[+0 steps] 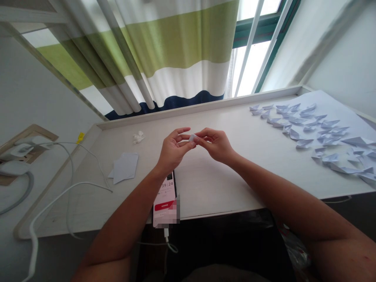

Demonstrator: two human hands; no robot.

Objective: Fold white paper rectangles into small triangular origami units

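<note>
One white worktop [211,192]; folded papers [329,139] grouped right, presumably clear of my arms. My left hand [173,150], outer fingers loose, and right hand [216,145], fingers curled, both pinch. Paper sheets [126,168] lie left, likely for easy reach. The small paper piece [192,138] sits between my fingertips above mid-worktop, apparently two-handed for steadiness.

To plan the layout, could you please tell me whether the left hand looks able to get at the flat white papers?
Likely yes: nothing visible blocks the way from the left hand to the flat white papers, though it now holds a small paper piece together with the right hand.
</note>
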